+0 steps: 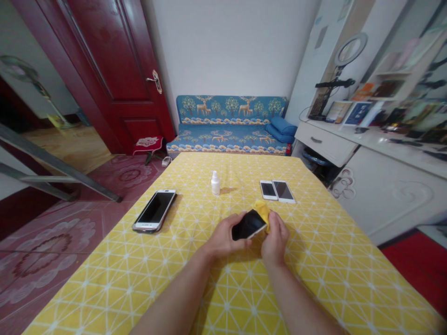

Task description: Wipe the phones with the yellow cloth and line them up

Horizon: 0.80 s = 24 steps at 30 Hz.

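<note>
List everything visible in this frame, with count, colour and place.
held phone: 1, black screen, above the table's middle, in the left hand
cloth: 1, yellow, at the held phone's far end, under the right hand's fingers
large phone: 1, white frame, dark screen, table's left side
small phones: 2, white, side by side, far right of table
dropper bottle: 1, white, upright, far centre
tablecloth: 1, yellow with white lines
sofa: 1, blue patterned, back wall
door: 1, dark red, left
ring light: 1, white, on the desk at right
left hand: grips the held phone
right hand: presses the cloth
</note>
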Each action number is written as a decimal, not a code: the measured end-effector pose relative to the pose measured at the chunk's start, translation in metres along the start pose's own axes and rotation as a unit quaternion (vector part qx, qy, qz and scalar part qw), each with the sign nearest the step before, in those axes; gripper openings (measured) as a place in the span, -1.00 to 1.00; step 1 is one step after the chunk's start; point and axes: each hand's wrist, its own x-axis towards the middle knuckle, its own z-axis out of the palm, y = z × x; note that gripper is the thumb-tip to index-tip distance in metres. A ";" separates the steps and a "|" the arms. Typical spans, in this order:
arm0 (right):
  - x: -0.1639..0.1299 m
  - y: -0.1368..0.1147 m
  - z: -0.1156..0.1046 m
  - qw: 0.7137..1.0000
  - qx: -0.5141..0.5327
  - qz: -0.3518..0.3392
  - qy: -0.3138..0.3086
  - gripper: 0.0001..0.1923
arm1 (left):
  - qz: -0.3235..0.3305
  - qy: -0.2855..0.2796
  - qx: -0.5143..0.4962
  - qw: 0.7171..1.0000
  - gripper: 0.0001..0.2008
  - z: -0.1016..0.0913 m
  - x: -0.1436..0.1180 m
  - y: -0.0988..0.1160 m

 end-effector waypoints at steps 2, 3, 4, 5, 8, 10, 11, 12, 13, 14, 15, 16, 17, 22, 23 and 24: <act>0.001 0.003 0.001 1.000 0.012 0.018 0.013 -0.64 | -0.025 -0.010 -0.091 0.995 -0.32 -0.001 0.000 0.001; 0.002 0.004 0.002 1.000 0.009 0.026 0.013 -0.63 | -0.041 -0.014 -0.135 0.990 -0.34 -0.001 0.000 0.000; 0.003 0.006 0.002 0.999 0.001 0.031 0.010 -0.61 | -0.060 -0.020 -0.181 0.981 -0.39 -0.001 0.000 0.000; 0.005 0.007 0.002 0.999 -0.012 0.033 0.007 -0.61 | -0.083 -0.029 -0.233 0.968 -0.44 0.001 0.000 -0.001; 0.009 0.011 0.000 0.998 -0.047 0.021 0.030 -0.59 | -0.145 -0.063 -0.413 0.897 -0.47 0.007 0.001 -0.005; 0.010 0.010 -0.001 0.996 -0.060 0.016 0.062 -0.58 | -0.165 -0.082 -0.507 0.842 -0.42 0.011 0.002 -0.007; 0.010 0.010 -0.001 0.995 -0.066 0.013 0.073 -0.58 | -0.172 -0.090 -0.536 0.822 -0.41 0.013 0.003 -0.007; 0.008 0.008 -0.001 0.995 -0.073 0.009 0.072 -0.57 | -0.177 -0.097 -0.555 0.807 -0.39 0.014 0.003 -0.008; 0.006 0.006 0.000 0.995 -0.082 0.004 0.057 -0.56 | -0.183 -0.107 -0.567 0.796 -0.38 0.014 0.004 -0.008; 0.004 0.004 0.001 0.995 -0.092 -0.002 0.029 -0.54 | -0.189 -0.117 -0.576 0.787 -0.38 0.014 0.004 -0.008; 0.001 0.002 0.002 0.995 -0.100 -0.011 -0.005 -0.52 | -0.193 -0.125 -0.583 0.779 -0.40 0.014 0.004 -0.008; -0.002 0.001 0.004 0.993 -0.110 -0.022 -0.045 -0.50 | -0.197 -0.130 -0.589 0.773 -0.42 0.013 0.004 -0.007; -0.004 -0.001 0.005 0.988 -0.123 -0.037 -0.084 -0.49 | -0.201 -0.130 -0.595 0.767 -0.45 0.012 0.004 -0.007; -0.007 0.000 0.007 0.942 -0.221 -0.141 -0.210 -0.46 | -0.215 -0.092 -0.594 0.770 -0.52 0.009 0.004 -0.010; -0.007 0.001 0.007 0.931 -0.237 -0.160 -0.228 -0.44 | -0.221 -0.089 -0.587 0.774 -0.50 0.009 0.004 -0.011; -0.007 0.002 0.007 0.920 -0.250 -0.175 -0.245 -0.42 | -0.228 -0.086 -0.580 0.778 -0.49 0.010 0.004 -0.012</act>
